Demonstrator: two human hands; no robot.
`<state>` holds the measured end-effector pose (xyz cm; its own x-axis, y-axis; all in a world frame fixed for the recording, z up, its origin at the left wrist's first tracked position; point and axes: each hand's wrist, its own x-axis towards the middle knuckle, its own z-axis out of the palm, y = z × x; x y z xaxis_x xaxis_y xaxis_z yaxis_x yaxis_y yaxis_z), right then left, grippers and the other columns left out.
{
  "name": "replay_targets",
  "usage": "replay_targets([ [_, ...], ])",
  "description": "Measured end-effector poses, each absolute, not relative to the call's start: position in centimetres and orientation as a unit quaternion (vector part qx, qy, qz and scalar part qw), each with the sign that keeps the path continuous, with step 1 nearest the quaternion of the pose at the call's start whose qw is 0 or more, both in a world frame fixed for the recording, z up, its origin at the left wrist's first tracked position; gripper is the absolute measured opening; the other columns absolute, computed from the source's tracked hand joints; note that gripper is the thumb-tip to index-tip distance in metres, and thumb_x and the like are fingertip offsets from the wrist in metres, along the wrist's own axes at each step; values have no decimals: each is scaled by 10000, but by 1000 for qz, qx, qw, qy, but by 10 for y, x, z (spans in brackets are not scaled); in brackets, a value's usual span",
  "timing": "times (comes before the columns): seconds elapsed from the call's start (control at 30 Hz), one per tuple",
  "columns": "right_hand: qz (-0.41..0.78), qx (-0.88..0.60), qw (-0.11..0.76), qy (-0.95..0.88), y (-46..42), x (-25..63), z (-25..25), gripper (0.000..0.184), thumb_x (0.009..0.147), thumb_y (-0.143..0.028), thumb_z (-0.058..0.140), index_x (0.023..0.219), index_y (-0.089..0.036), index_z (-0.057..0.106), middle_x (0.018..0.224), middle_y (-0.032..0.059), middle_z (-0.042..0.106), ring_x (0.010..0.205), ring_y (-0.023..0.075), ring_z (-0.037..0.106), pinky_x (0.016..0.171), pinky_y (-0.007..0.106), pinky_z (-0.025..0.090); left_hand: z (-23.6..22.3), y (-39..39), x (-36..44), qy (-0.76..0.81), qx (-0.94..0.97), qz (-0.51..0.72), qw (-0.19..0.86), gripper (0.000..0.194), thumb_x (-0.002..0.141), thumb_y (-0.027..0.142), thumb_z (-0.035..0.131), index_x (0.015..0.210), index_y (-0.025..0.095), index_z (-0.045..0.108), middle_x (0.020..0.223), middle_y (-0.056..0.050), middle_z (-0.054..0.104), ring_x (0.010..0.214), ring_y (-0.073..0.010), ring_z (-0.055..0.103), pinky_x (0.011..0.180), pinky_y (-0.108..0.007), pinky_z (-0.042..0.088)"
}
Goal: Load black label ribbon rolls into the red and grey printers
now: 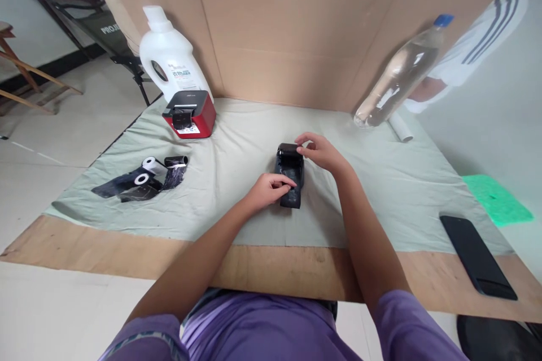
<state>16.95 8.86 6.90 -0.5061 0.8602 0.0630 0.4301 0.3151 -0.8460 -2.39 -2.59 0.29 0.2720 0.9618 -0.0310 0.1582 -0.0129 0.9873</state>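
Observation:
A small black printer (297, 166) stands on the cloth in front of me with its lid (289, 150) raised at the far end. From it a black paper strip (290, 199) hangs toward me. My left hand (271, 187) reaches in from the left, fingers pressed together on the strip's edge. At the lid's right side is my right hand (320, 151), thumb and index finger gripping its edge while the other fingers curl above. The inside of the printer is partly hidden by the lid and fingers.
Left on the cloth lie several paper rolls (154, 166) with dark strips. Behind them stand a red and black printer (204, 115) and a white jug (169, 51). A clear bottle (400, 76) leans at the back right beside a white tube (401, 127). A phone (478, 256) lies front right.

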Motion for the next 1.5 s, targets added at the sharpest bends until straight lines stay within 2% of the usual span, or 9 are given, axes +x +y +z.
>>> replay_targets([
  [0.13,403,-421,151,-798,79,176,87,238,807,-238,654,1035,-203,713,1062,44,658,729,125,545,722,283,456,8,-25,-31,448,616,345,548,306,862,342,650,1069,176,802,529,28,568,427,-92,450,463,-218,353],
  [0.3,339,-511,119,-781,80,177,84,381,823,-225,715,1201,-209,671,1181,95,667,803,157,600,732,285,471,9,-17,-41,462,598,478,448,305,880,359,647,1070,194,818,859,-64,753,749,-162,635,675,-261,489],
  [0.43,378,-529,65,-757,80,177,84,406,861,-233,716,1258,-218,632,1193,107,696,732,141,623,695,276,484,-3,-8,-50,518,577,514,368,346,923,357,607,1153,176,793,613,15,596,576,-118,489,580,-236,394],
  [0.57,412,-543,43,-731,78,178,89,454,894,-258,693,1334,-217,586,1156,106,709,630,115,607,639,265,476,-5,7,-53,542,552,489,403,490,919,359,642,1363,153,673,569,51,530,506,-95,419,544,-226,360],
  [0.73,460,-540,38,-704,81,179,88,542,864,-278,722,1378,-229,556,1059,96,721,626,142,601,546,261,452,14,26,-53,552,495,403,536,644,917,339,674,1507,129,526,604,15,613,452,-94,460,488,-227,353],
  [0.97,521,-574,82,-626,90,183,69,632,730,-303,887,1298,-174,642,820,83,699,585,170,577,531,294,429,22,32,-57,572,480,343,570,677,920,276,678,1556,175,470,580,15,606,439,-107,502,505,-236,361],
  [1.27,551,-558,116,-610,68,188,45,464,872,-444,754,1245,-190,646,812,66,733,472,119,532,453,252,381,28,31,-57,582,493,301,572,754,913,357,669,1597,202,393,603,-4,638,424,-113,543,416,-217,200],
  [1.37,467,-539,214,-668,38,187,26,465,990,-458,566,1380,-207,599,841,46,728,538,127,585,567,255,463,28,27,-51,591,505,298,555,715,961,363,589,1610,173,356,529,21,594,379,-118,505,400,-211,244],
  [1.5,355,-534,285,-713,5,182,10,447,1033,-359,449,1450,-266,582,1131,85,736,1066,228,676,941,351,505,24,25,-39,609,520,272,534,691,1004,424,523,1612,153,338,445,55,523,328,-126,460,379,-205,270],
])
